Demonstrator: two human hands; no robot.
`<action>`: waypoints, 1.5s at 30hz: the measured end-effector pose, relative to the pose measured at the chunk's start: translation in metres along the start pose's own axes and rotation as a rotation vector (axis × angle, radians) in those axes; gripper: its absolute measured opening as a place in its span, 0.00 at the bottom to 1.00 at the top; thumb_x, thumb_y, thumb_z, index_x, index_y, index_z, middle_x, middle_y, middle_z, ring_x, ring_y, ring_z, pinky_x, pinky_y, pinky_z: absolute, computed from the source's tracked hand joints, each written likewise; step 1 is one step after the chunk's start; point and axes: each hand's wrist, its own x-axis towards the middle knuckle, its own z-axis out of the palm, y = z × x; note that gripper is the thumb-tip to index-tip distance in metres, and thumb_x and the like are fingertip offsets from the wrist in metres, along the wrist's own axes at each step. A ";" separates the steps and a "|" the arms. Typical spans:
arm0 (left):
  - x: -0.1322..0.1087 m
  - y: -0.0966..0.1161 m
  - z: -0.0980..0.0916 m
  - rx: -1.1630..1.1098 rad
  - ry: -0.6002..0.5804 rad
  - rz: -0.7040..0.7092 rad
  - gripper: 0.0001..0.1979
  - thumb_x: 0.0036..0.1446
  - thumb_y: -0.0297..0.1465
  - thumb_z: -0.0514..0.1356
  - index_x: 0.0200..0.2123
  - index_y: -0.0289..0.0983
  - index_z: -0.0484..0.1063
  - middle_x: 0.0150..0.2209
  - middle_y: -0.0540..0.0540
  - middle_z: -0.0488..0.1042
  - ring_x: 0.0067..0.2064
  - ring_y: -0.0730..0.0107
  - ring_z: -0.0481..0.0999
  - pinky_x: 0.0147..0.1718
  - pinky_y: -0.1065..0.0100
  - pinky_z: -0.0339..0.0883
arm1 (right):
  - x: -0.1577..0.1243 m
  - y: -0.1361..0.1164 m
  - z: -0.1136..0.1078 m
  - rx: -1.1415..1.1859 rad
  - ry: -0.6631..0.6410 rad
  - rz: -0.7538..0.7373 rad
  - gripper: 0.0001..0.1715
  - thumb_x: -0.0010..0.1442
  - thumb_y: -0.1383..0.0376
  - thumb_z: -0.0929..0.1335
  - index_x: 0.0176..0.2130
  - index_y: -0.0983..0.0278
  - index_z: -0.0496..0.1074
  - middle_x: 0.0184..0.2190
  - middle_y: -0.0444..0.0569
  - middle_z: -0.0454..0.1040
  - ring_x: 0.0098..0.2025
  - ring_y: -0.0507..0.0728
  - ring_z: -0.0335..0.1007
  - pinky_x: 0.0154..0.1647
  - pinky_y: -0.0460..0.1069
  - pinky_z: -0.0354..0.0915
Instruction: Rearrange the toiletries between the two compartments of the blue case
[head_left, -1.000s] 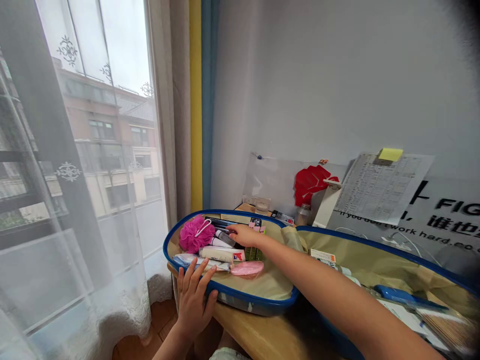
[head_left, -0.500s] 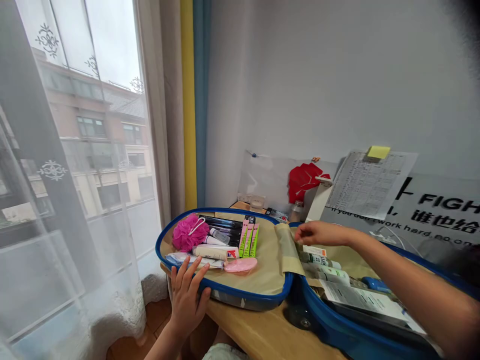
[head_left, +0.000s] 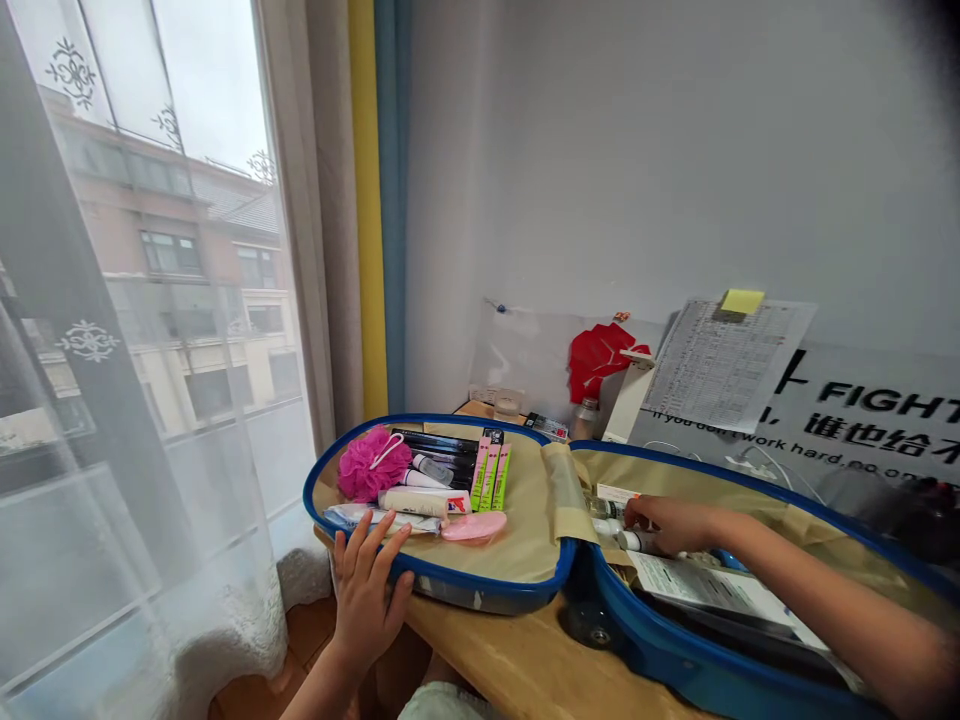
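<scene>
An open blue suitcase [head_left: 480, 597] lies across the table. My left hand [head_left: 371, 570] rests on the front rim of its left half, fingers spread, holding nothing. Near those fingertips are a packet [head_left: 352, 517], a cream tube [head_left: 424, 502] and a pink oval item [head_left: 475, 527]. A pink bath puff [head_left: 367, 465], dark pens [head_left: 442, 445] and several green-and-pink slim packs [head_left: 491, 478] lie behind. Inside the right half, my right hand [head_left: 671, 525] curls its fingers over a white-capped bottle [head_left: 631, 540]; its fingertips are partly hidden. Other small bottles [head_left: 604, 508] lie beside it.
A printed white packet [head_left: 697, 580] lies in front of my right hand. Behind the suitcase stand a clear bottle [head_left: 584, 418] and a white stand [head_left: 628, 400] by the wall. The wooden table edge [head_left: 480, 660] is near me; a sheer curtain [head_left: 157, 400] hangs at the left.
My right hand has moved right and down, from above the suitcase's hinge into the bottles of the right half. My left hand stays on the rim. The view has shifted slightly.
</scene>
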 end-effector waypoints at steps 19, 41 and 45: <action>0.002 0.001 -0.001 0.019 0.002 0.024 0.22 0.58 0.30 0.52 0.56 0.39 0.65 0.57 0.41 0.68 0.67 0.57 0.50 0.65 0.49 0.35 | -0.007 -0.001 -0.007 0.104 0.164 0.106 0.12 0.62 0.58 0.65 0.41 0.64 0.70 0.40 0.47 0.72 0.38 0.50 0.69 0.41 0.50 0.68; 0.003 0.003 -0.003 0.040 -0.004 0.013 0.21 0.59 0.32 0.52 0.56 0.40 0.66 0.56 0.41 0.69 0.67 0.56 0.51 0.65 0.49 0.36 | 0.094 -0.199 -0.077 0.716 0.378 -0.137 0.19 0.62 0.56 0.65 0.48 0.66 0.68 0.42 0.48 0.72 0.39 0.52 0.70 0.39 0.51 0.70; 0.005 0.004 -0.004 0.035 -0.003 0.026 0.21 0.59 0.32 0.52 0.56 0.39 0.66 0.56 0.41 0.69 0.67 0.57 0.50 0.65 0.50 0.35 | 0.114 -0.225 -0.070 0.611 0.376 -0.146 0.20 0.62 0.56 0.65 0.48 0.66 0.68 0.46 0.49 0.71 0.45 0.55 0.70 0.45 0.55 0.69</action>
